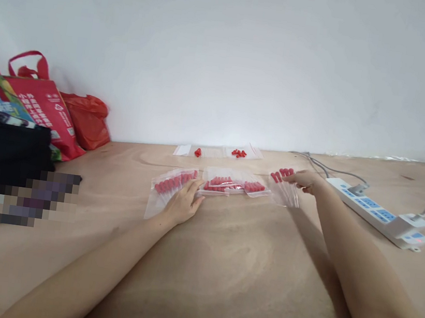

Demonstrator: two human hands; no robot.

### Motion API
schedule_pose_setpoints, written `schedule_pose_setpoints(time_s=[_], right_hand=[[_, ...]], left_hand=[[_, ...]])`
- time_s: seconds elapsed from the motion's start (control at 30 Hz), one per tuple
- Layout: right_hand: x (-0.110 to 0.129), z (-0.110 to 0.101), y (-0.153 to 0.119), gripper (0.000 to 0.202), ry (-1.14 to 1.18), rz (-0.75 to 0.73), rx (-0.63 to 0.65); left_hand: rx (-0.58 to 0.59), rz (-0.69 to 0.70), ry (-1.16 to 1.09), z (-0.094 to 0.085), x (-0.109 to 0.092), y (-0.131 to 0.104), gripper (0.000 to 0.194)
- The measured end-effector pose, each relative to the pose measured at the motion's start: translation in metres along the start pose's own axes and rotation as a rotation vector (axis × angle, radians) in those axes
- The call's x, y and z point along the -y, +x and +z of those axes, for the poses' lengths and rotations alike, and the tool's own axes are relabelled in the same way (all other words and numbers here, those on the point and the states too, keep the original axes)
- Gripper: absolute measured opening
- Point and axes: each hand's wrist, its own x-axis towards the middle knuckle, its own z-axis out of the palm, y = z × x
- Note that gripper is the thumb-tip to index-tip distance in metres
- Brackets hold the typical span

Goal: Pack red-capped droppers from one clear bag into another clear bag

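The right hand (306,181) pinches the rightmost clear bag of red-tipped sticks (285,193) above the worktop (241,267); the left hand (184,202), loosely spread, touches the leftmost bag (156,205); dragging either could disturb the overlapping middle bags (228,186)

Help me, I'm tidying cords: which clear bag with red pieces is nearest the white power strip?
The rightmost bag, touching the right hand; the other bags lie farther left.
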Motion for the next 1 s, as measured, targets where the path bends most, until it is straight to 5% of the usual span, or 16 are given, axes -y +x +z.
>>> schedule_pose_setpoints(time_s=[0.07,0.2,0.5,0.7,0.87,1.0], right_hand=[[0.015,-0.012,-0.009,0.028,0.063,0.020,-0.047],[0.048,-0.013,-0.034,0.029,0.334,-0.228,-0.131],[0.073,0.083,-0.060,0.030,0.698,-0.662,-0.039],[0.057,0.130,-0.067,0.014,0.521,-0.866,-0.061],[0.048,0.131,-0.078,0.014,0.320,-1.095,-0.064],[0.038,0.121,-0.085,0.021,0.132,-1.173,-0.183]], left_hand=[[-0.002,0.014,0.028,0.000,0.000,0.000,0.039],[-0.036,0.046,0.074,0.000,-0.001,0.002,0.035],[-0.081,0.041,0.094,0.000,-0.006,0.002,0.040],[-0.210,0.046,0.028,0.012,-0.024,0.010,0.046],[-0.287,0.147,-0.060,0.020,-0.029,0.019,0.019],[-0.321,0.190,-0.119,0.020,-0.024,0.019,0.009]])
